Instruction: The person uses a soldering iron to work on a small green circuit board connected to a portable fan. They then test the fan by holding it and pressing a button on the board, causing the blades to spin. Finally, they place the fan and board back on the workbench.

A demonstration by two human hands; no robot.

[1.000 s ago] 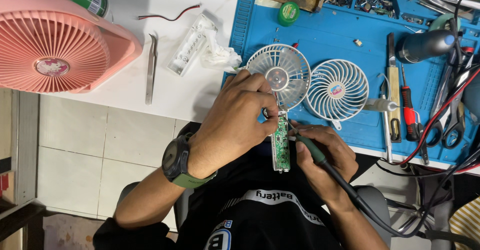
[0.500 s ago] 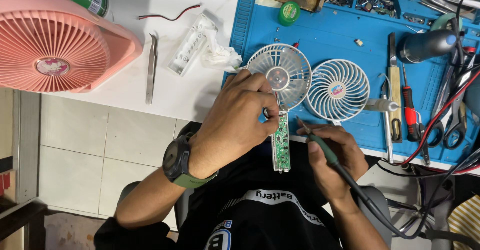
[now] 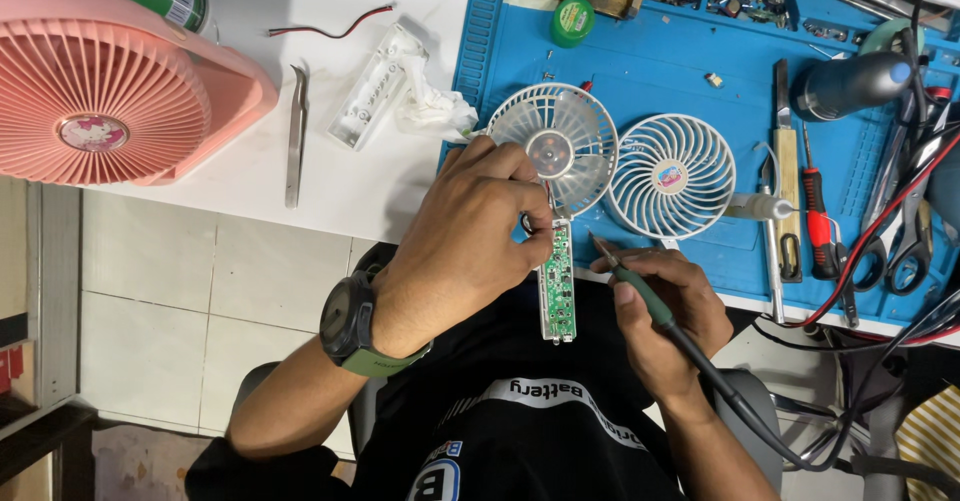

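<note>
My left hand (image 3: 470,241) grips a small white hand fan (image 3: 553,146) at the top of its opened handle, where a green circuit board (image 3: 556,279) lies bare. My right hand (image 3: 665,311) holds a green-handled soldering iron (image 3: 640,291) like a pen. Its tip sits just right of the board's upper end; whether it touches the board I cannot tell. The iron's dark cable runs off to the lower right. A dark watch with a green strap (image 3: 352,326) is on my left wrist.
A white fan grille (image 3: 672,176) lies on the blue work mat (image 3: 640,51). Screwdrivers, pliers, scissors and cables crowd the mat's right side. A pink fan (image 3: 100,91), tweezers (image 3: 295,136), a white handle shell (image 3: 378,86) and a red-black wire sit on the white tabletop.
The right hand has drawn the soldering iron a little to the right and up, away from the board's lower part. The left hand keeps its hold on the fan.
</note>
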